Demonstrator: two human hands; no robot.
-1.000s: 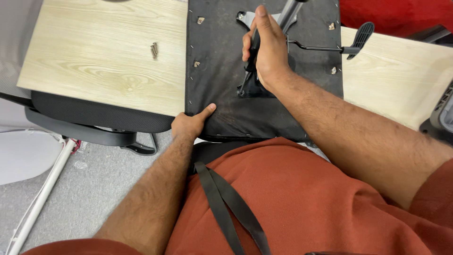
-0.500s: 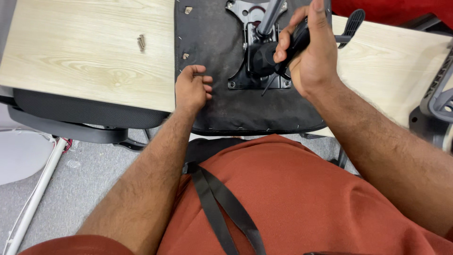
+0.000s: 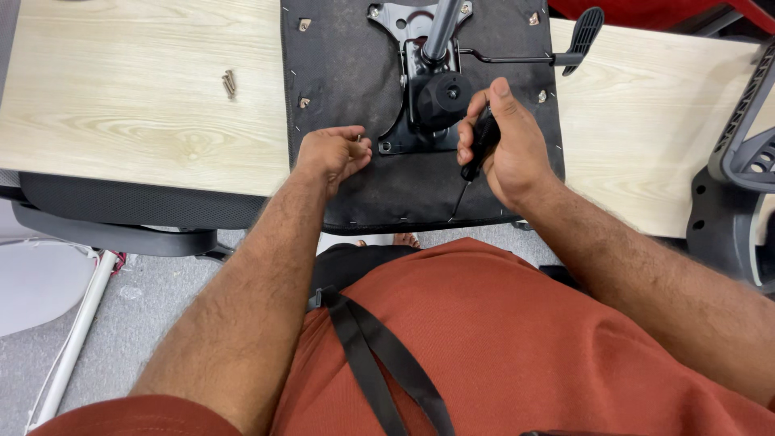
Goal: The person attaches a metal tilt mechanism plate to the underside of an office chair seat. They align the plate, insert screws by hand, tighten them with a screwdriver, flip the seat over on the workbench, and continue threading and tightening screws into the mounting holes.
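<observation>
An upturned black chair seat [image 3: 347,73] lies on a light wooden table [image 3: 137,105], with its metal mechanism plate [image 3: 404,24], a round black knob [image 3: 442,97] and a lever with a paddle handle [image 3: 583,32] facing up. My right hand [image 3: 504,149] grips a black-handled screwdriver [image 3: 476,157], its thin shaft pointing down toward the seat's near edge. My left hand [image 3: 333,153] rests on the seat left of the plate, pinching a small screw [image 3: 359,139] between its fingertips.
A few loose screws [image 3: 230,82] lie on the table to the left of the seat. A black chair part [image 3: 121,214] sits below the table's near edge at left. Grey and black chair parts [image 3: 739,178] stand at the right. A white tube [image 3: 73,347] leans on the grey floor.
My right hand has drawn the screwdriver off the mechanism and toward me, shaft now pointing down. My left hand has moved from the seat's near edge up to the plate, holding a screw.
</observation>
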